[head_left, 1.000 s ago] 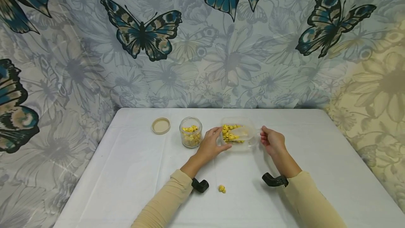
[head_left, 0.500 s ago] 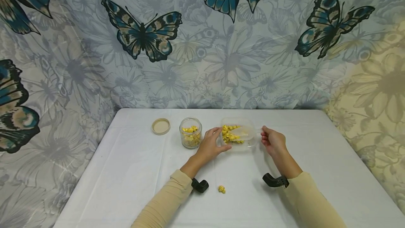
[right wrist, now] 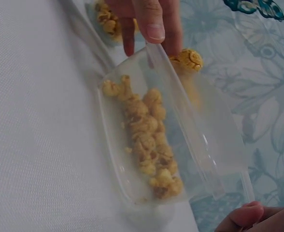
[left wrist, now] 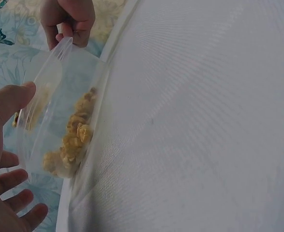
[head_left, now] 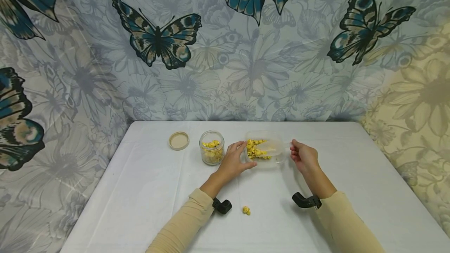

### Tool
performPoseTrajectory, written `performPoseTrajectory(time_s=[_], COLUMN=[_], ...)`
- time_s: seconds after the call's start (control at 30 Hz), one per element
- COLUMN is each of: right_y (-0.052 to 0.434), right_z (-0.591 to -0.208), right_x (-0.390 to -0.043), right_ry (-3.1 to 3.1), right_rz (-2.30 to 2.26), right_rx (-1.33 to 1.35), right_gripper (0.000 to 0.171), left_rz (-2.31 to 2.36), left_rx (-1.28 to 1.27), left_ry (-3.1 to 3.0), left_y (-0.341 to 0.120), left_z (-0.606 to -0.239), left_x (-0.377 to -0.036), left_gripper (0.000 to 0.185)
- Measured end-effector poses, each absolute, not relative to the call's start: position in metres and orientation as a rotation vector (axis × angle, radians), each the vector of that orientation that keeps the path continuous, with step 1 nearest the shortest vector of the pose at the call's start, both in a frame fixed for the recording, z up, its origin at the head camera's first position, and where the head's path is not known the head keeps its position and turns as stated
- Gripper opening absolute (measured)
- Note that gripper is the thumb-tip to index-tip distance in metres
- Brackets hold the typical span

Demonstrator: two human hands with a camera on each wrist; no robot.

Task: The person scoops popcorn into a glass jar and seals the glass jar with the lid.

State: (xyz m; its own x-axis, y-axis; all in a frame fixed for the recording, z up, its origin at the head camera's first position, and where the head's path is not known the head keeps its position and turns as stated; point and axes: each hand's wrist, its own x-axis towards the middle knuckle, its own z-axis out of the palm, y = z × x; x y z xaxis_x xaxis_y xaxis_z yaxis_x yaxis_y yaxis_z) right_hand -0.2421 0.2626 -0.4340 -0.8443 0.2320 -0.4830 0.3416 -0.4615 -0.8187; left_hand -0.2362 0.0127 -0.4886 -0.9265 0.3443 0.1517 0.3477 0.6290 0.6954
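Observation:
A clear plastic container [head_left: 279,161] holding yellow popcorn [head_left: 255,149] stands at the back middle of the table. My left hand [head_left: 234,162] holds its left end, thumb at the near side and fingers toward the far side; the thumb [left wrist: 23,94] overlaps the rim in the left wrist view. My right hand [head_left: 303,156] pinches the handle of a translucent scoop [head_left: 272,148]. The scoop's bowl lies inside the container, over the popcorn, with popcorn [right wrist: 188,59] at its mouth in the right wrist view. The handle points right, past the container's rim.
Left of my left hand is a glass jar [head_left: 212,157] partly filled with popcorn. A round gold-rimmed lid [head_left: 179,141] lies farther left. One loose popcorn piece [head_left: 246,210] lies on the white tablecloth [head_left: 140,198] between my forearms. A butterfly-patterned cloth [head_left: 260,81] hangs behind the table.

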Motion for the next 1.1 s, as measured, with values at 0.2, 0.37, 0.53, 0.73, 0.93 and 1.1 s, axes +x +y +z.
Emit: performPoseTrajectory(time_s=[0.2, 0.37, 0.53, 0.73, 0.93, 1.1], right_y=[0.264, 0.264, 0.263, 0.262, 0.262, 0.260], right_z=[-0.432, -0.431, -0.427, -0.423, -0.419, -0.415], right_x=[-0.242, -0.242, -0.242, -0.242, -0.244, -0.246], right_ry=[1.580, 1.591, 1.570, 1.543, 1.497, 1.444], right_rz=[-2.499, -2.496, -2.514, -2.536, -2.571, -2.608], right_rx=[0.849, 0.853, 0.824, 0.797, 0.772, 0.733], right_gripper=[0.031, 0.033, 0.035, 0.033, 0.031, 0.029], left_rz=[-1.206, -1.200, -1.200, -1.203, -1.244, -1.235], left_rx=[-0.597, -0.600, -0.604, -0.616, -0.616, -0.637], left_ry=[-2.841, -2.858, -2.851, -2.852, -2.857, -2.858], left_y=[0.013, 0.013, 0.013, 0.011, 0.009, 0.009], left_z=[-0.488, -0.486, -0.484, -0.479, -0.469, -0.463], left_x=[-0.237, -0.237, -0.238, -0.237, -0.238, -0.237], left_gripper=[0.082, 0.082, 0.081, 0.080, 0.080, 0.082])
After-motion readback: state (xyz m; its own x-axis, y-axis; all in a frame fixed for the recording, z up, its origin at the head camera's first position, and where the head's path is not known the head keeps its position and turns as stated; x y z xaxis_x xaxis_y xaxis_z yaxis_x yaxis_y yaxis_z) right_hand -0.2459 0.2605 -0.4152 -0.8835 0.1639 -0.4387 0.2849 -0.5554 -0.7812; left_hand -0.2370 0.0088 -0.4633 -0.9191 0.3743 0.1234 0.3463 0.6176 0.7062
